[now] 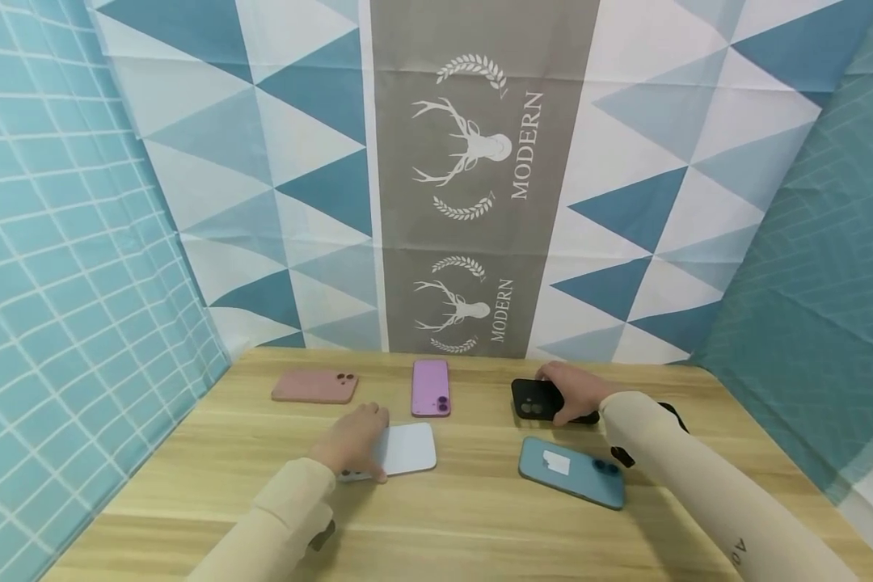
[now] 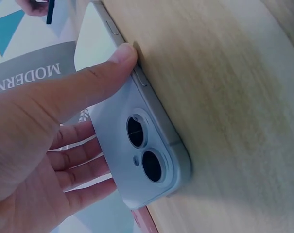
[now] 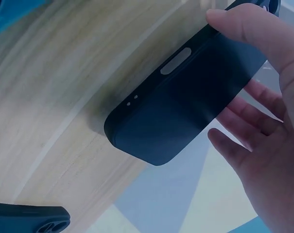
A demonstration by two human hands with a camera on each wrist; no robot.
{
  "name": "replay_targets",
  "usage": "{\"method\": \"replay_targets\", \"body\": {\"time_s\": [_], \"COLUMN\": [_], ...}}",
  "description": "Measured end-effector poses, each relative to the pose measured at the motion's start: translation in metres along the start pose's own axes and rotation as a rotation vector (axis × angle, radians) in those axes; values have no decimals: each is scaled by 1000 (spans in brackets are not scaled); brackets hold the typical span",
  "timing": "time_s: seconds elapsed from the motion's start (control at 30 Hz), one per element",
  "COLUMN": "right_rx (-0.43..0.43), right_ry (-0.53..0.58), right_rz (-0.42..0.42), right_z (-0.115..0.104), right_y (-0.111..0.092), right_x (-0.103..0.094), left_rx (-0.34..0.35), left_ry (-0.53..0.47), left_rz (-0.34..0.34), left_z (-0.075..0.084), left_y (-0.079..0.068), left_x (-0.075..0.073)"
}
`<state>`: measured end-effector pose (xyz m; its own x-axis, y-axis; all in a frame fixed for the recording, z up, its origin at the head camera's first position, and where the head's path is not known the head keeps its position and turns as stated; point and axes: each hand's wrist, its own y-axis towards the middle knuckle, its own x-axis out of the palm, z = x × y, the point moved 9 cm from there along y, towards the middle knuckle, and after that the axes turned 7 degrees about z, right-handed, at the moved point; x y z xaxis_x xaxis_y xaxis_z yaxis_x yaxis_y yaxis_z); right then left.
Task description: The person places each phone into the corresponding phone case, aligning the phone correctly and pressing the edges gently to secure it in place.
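My left hand (image 1: 352,440) grips a white phone (image 1: 411,449) across its width. In the left wrist view, the thumb presses one long edge of that phone (image 2: 108,131) and the fingers lie at the opposite edge; its two round lenses face up. Farther right, my right hand (image 1: 573,390) holds a black phone (image 1: 533,398) at the back of the table. The right wrist view has the thumb on the near side of this black phone (image 3: 185,92), the fingers at its far side. A blue phone (image 1: 571,473) with a white patch lies in front of the right hand.
On the wooden table (image 1: 473,517), a pink phone (image 1: 313,386) lies at back left and a purple phone (image 1: 430,386) at back middle. Another black phone (image 1: 622,457) is partly hidden beneath the right sleeve. A patterned cloth (image 1: 320,202) hangs behind the table.
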<state>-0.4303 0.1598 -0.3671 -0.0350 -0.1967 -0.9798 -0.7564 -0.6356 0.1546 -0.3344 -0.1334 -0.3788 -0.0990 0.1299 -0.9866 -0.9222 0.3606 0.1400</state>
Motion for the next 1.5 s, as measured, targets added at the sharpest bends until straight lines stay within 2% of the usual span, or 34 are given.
{"method": "replay_targets", "body": {"time_s": [0.2,0.4,0.5,0.67,0.83,1.2,1.5], "right_rx": [-26,-34,-31,-29,-81,-104,-123], "right_ry": [6,-2,-6,-44,-86,-104,-137], "right_rz": [-4,10,14,3,22,57,95], "right_z": [-15,-25,-28,-36,-43,-53,-54], "right_y": [-1,-4,-4,-3,-5,-14,-22], "right_x": [-4,-9,-11,-13,-11,-15,-19], "left_rx": [-7,19,8,-31,-76,-6,22], "left_ry": [19,33,18,-69,-175,-374,-450], "left_rz": [9,50,41,30,-20,-75,-63], "left_z": [-3,-1,-1,-6,-9,7,13], "left_y": [2,7,9,11,9,6,9], "left_x": [2,-3,-4,-2,1,-1,-1]}}
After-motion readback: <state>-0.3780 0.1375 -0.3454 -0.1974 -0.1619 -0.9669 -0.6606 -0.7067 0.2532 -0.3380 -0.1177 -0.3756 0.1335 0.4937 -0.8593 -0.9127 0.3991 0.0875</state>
